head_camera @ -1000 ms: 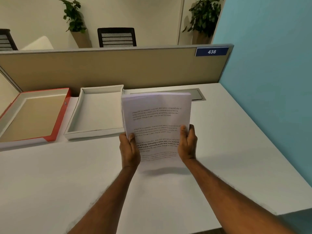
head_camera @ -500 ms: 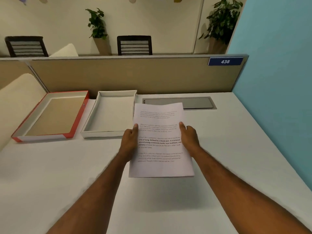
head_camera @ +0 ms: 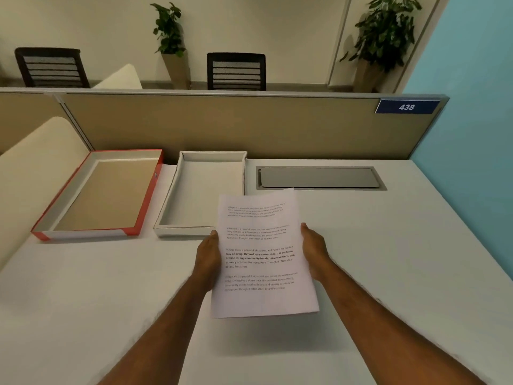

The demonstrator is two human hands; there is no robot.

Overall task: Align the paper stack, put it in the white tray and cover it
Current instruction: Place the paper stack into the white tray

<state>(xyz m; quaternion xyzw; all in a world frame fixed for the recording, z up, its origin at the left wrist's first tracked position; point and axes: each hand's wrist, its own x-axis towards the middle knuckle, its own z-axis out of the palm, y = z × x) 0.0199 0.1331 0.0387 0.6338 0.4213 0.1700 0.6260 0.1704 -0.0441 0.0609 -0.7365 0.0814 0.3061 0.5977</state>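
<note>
Left hand point(head_camera: 208, 257): forearm stretched forward, clasping left long edge of paper stack point(head_camera: 261, 254).
Right hand point(head_camera: 313, 250): mirrored, clasping right long edge.
Paper stack: raised off surface point(head_camera: 388, 245), far left corner overlapping near right corner of white tray point(head_camera: 177, 201).
Red-edged lid point(head_camera: 144, 201): just left of white tray, narrow gap between.
Room: bare surface right of white tray.

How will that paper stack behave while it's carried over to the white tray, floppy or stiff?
Probably fairly floppy: the paper stack is held only at its side edges by the left hand and right hand, with both ends unsupported. It looks thin, so likely light. Loose sheets may slide apart if tilted toward the white tray.
</note>
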